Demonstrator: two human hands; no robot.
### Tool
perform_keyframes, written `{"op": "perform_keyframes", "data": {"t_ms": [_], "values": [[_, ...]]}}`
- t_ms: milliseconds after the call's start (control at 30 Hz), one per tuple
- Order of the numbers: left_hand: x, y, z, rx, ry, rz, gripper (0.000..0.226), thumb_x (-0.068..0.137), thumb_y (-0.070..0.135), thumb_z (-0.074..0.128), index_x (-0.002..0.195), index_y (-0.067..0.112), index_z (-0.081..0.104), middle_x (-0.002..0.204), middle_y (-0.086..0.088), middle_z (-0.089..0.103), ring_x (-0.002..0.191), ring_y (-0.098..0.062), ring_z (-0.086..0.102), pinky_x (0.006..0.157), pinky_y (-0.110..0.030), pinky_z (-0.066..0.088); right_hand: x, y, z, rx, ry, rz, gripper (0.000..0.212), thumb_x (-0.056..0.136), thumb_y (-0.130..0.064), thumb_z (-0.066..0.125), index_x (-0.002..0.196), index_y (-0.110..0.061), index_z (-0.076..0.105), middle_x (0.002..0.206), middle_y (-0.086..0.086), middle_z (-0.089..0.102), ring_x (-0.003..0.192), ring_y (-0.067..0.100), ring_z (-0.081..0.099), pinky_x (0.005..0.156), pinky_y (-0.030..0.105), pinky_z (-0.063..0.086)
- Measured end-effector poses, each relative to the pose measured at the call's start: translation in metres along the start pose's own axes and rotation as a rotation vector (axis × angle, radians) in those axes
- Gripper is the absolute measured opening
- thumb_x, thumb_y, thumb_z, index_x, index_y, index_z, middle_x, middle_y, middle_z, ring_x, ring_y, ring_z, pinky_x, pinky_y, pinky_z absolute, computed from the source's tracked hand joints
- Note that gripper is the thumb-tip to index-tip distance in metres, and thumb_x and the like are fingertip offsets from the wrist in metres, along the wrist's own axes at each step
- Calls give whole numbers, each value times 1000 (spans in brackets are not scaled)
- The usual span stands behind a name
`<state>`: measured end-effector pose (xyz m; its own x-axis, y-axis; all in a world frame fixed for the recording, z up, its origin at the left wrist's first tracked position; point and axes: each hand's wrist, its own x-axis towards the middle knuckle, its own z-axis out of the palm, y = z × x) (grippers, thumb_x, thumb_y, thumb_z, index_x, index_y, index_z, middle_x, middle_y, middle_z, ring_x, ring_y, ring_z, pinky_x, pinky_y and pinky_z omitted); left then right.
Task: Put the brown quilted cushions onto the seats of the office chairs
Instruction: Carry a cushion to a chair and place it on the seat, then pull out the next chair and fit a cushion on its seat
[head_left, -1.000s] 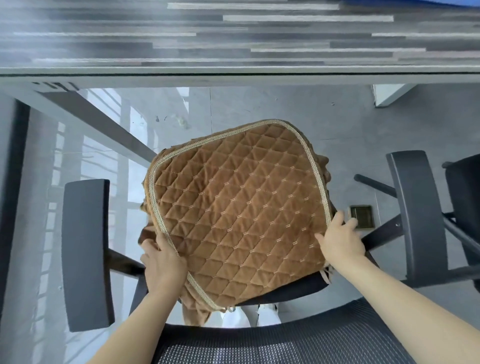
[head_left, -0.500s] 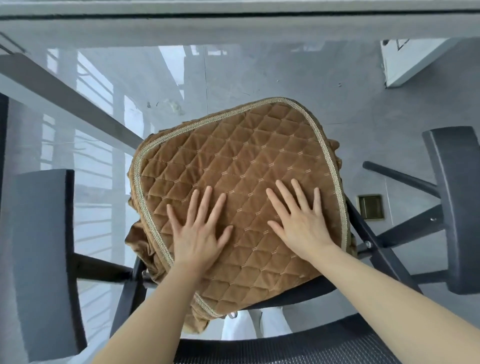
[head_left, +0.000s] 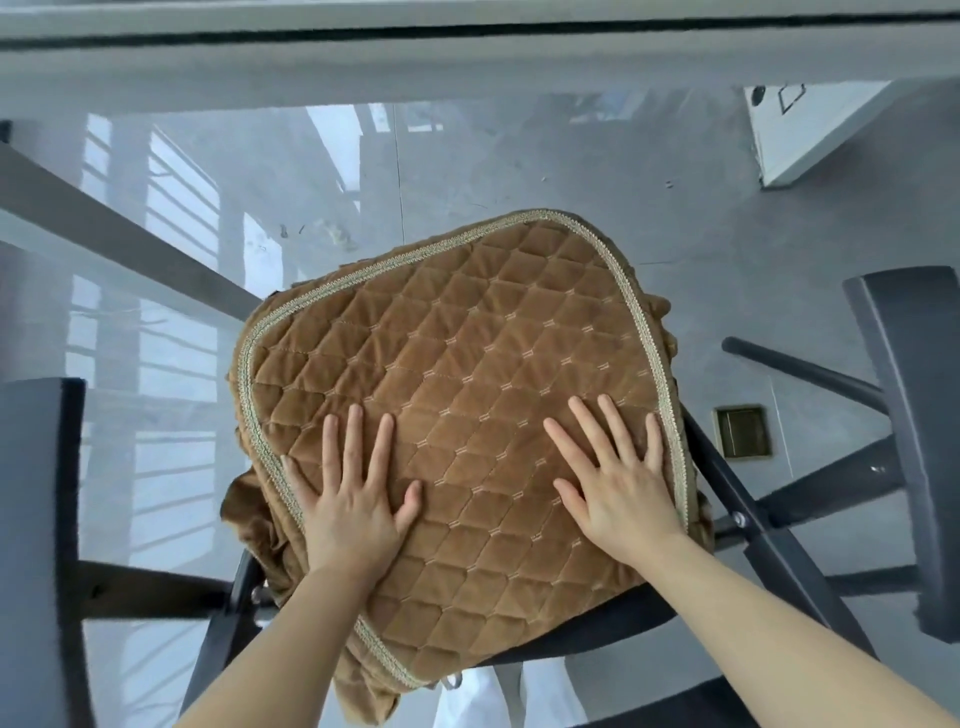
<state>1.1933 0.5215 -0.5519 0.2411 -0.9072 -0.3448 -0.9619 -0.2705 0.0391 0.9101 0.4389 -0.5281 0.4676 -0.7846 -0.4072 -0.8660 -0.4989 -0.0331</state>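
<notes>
A brown quilted cushion (head_left: 467, 364) with a pale braided edge lies on the seat (head_left: 587, 631) of a black office chair, covering nearly all of it. My left hand (head_left: 353, 499) rests flat on the cushion's near left part, fingers spread. Flat on its near right part lies my right hand (head_left: 618, 483), fingers apart, close to the braided edge. Neither hand grips anything. Brown fabric skirt hangs off the cushion's left and near sides.
The chair's dark armrests stand at the left (head_left: 36, 519) and the right (head_left: 914, 415). Its mesh backrest (head_left: 675, 712) is at the bottom. A grey desk edge (head_left: 467, 57) runs across the top. A brass floor socket (head_left: 743, 431) sits in the glossy grey floor.
One second ago both hands held the cushion's near corners. They moved onto its top and lie flat; since half a second ago they have spread further apart.
</notes>
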Motion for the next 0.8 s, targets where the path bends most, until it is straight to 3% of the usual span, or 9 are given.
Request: {"op": "perform_keyframes", "data": {"t_ms": [67,167,267,433,500,567,667,800], "values": [[-2,1,-12,6,-52,-16,77,91,70,16,154,36,-12,164,2,-15,150,-23,-17,114,-63,-10,-2,-2,-10,7,-36,14,65,95,-53,30,154,-33,9,163,1,5,150,29,3,113,64,7],[-7,7,-42,13,-218,-35,74,94,65,16,151,36,-22,160,3,-29,147,-23,-27,116,-61,-11,-9,-7,-36,39,-134,14,66,99,-47,27,153,-34,-8,163,2,-9,149,28,-8,117,60,4],[-17,20,-91,-54,-336,-45,66,99,53,21,157,31,-2,165,1,-14,149,-31,-21,119,-56,-4,-27,-16,-82,79,-218,12,71,101,-28,34,152,-22,-14,162,10,-11,149,29,-13,120,47,5],[-63,45,-181,-23,-337,52,62,101,50,20,157,26,9,166,1,-4,150,-28,-17,121,-50,-4,-89,-25,-180,173,-168,19,63,103,-31,30,154,-9,0,163,9,0,149,27,-6,119,43,7],[-86,59,-215,-85,-308,90,60,102,48,25,156,26,13,165,2,5,152,-25,-7,120,-47,3,-121,-23,-216,283,-108,43,61,103,-32,32,154,-10,7,162,8,8,150,26,-1,121,42,10],[-114,79,-255,-192,-300,137,56,102,43,32,154,24,22,162,0,24,150,-23,16,119,-41,19,-164,-15,-250,388,-12,87,58,103,-34,33,153,-11,15,160,6,16,150,23,4,121,38,12],[-161,117,-307,-306,-339,214,51,101,36,41,149,19,36,149,-3,47,131,-19,49,107,-32,38,-237,2,-280,534,91,197,55,102,-35,36,151,-13,24,157,2,25,149,20,9,120,36,16],[-224,178,-343,-390,-277,305,41,100,32,45,138,20,49,132,2,62,117,-18,60,94,-29,47,-329,29,-284,658,193,356,50,102,-34,35,149,-17,29,156,-3,28,149,14,7,119,32,19]]}}
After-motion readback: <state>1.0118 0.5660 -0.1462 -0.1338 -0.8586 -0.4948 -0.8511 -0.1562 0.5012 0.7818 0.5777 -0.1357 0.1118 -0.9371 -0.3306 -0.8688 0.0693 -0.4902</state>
